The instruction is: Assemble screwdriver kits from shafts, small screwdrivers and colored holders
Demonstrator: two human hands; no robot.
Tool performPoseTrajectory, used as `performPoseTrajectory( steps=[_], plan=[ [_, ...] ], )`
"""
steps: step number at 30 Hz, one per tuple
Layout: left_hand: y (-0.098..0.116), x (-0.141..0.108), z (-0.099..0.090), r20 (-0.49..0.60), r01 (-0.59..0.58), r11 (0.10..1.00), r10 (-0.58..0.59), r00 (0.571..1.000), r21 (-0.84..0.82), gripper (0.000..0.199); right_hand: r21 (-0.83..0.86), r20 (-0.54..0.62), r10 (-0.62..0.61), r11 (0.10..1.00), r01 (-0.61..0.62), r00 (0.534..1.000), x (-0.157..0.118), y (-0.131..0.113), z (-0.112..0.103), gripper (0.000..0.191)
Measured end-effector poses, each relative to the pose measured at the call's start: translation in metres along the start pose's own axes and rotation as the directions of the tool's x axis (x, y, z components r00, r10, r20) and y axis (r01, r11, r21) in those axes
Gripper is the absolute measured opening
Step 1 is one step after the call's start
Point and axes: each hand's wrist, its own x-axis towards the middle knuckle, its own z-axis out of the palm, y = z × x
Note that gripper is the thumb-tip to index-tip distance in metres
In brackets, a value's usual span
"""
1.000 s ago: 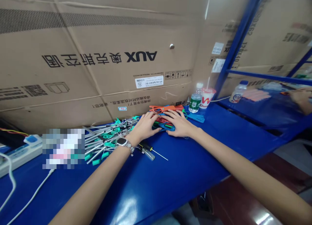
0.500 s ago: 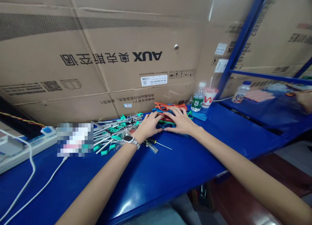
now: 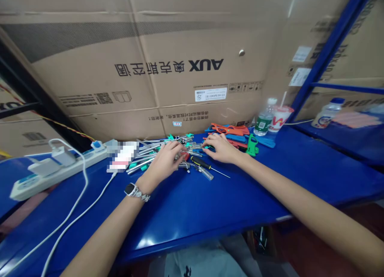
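Note:
My left hand (image 3: 167, 160), with a watch at the wrist, rests over the right part of a heap of metal rods (image 3: 141, 153) with green plastic ends. Its fingers curve down with a gap to the thumb, and a red piece (image 3: 186, 156) shows beside them. My right hand (image 3: 222, 149) is spread, thumb apart, at the left edge of a pile of orange plastic pieces (image 3: 232, 129) and blue ones. Small silvery parts lie between both hands. In front is a black-and-yellow screwdriver (image 3: 201, 162), beside a clear-handled tool (image 3: 206, 173).
Behind the blue table (image 3: 180, 217) stands a large cardboard box (image 3: 180, 37). A water bottle (image 3: 263, 119) and a paper cup with a straw (image 3: 280, 119) stand back right. At left lie a power strip (image 3: 33, 185), white cables and a blurred-out object (image 3: 123, 157).
My hands have come apart: the left has moved left onto the rods, the right has drawn back from the coloured pieces, uncovering a green one. The camera view has swung left.

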Motion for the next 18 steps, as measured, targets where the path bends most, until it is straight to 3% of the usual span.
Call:
performPoseTrajectory(
  steps=[4,8,13,18],
  plan=[
    [-0.018,-0.02,-0.003,0.004,0.079,0.997,-0.079,0.997,0.018,0.014,0.036,0.099,-0.053,0.998,0.05,0.994,0.03,-0.019,0.011,0.021],
    [-0.026,-0.024,-0.001,0.015,0.087,0.996,-0.087,0.996,-0.002,0.013,-0.023,0.159,-0.039,0.999,0.043,0.986,0.05,-0.036,0.019,0.029],
    [-0.028,-0.024,0.001,0.021,0.089,0.994,-0.088,0.996,-0.06,0.012,-0.068,0.139,-0.022,0.997,0.031,0.99,0.06,-0.05,0.02,0.026],
    [-0.028,-0.026,0.003,0.018,0.11,0.991,-0.109,0.994,-0.075,0.011,-0.106,0.232,0.02,0.994,0.005,0.972,0.063,-0.057,0.014,0.027]
  ],
)
